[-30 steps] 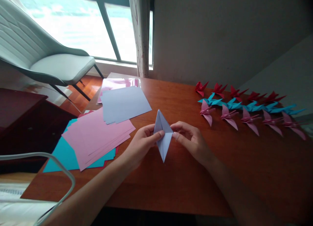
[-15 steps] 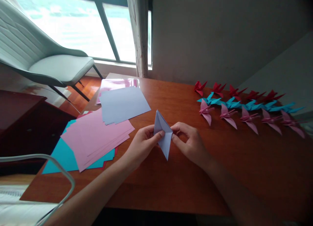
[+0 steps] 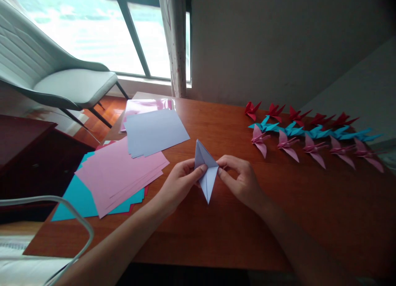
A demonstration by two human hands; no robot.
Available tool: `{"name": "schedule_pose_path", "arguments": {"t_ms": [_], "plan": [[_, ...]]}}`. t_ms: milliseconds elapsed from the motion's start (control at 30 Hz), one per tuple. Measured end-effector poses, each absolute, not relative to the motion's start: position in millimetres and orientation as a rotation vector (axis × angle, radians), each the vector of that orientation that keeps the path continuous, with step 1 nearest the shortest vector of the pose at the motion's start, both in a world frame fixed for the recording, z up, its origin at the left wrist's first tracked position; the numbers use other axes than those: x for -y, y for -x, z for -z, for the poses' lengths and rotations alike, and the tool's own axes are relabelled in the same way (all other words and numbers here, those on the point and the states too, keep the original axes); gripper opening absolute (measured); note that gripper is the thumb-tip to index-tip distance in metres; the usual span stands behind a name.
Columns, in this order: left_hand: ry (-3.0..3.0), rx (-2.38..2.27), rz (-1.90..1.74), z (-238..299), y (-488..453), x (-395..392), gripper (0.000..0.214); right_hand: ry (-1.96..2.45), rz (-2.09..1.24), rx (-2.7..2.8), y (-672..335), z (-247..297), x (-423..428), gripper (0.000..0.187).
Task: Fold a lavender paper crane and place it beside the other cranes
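Note:
Between my hands, above the wooden table (image 3: 235,232), is a folded sheet of pale lavender origami paper (image 3: 209,179), shaped like a narrow diamond with one point up and one down. My left hand (image 3: 185,174) grips its left side, thumb pressed on the front face and the fingers partly hidden behind. At the right corner, my right hand (image 3: 236,172) pinches the paper's edge between thumb and forefinger. A crease runs down the lower half of the paper.
Left of my hands lie lavender sheets (image 3: 156,131), pink sheets (image 3: 123,170) and blue sheets (image 3: 71,201). Folded cranes stand in rows at the right: red (image 3: 252,109), blue (image 3: 291,129) and pink (image 3: 286,145). A white cable (image 3: 88,226) curves at lower left, near a chair (image 3: 74,86).
The lower point of the folded paper has swung slightly left, and its lower half shows a little wider. Both hands keep their hold in nearly the same place.

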State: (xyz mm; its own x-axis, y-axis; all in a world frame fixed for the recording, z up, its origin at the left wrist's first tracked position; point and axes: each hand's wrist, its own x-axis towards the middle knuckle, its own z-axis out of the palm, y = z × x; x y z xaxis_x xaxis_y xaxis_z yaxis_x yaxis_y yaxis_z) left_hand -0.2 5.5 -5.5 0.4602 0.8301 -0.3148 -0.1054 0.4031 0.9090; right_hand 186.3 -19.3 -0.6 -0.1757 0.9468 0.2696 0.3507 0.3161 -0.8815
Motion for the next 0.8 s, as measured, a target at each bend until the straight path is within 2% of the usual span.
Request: {"name": "schedule_pose_path", "arguments": {"t_ms": [800], "plan": [[-0.906,-0.920,-0.691,1.6,-2.8,-5.0,0.035,1.247,-0.853,1.661,-185.3,-1.0,18.5,0.016]]}}
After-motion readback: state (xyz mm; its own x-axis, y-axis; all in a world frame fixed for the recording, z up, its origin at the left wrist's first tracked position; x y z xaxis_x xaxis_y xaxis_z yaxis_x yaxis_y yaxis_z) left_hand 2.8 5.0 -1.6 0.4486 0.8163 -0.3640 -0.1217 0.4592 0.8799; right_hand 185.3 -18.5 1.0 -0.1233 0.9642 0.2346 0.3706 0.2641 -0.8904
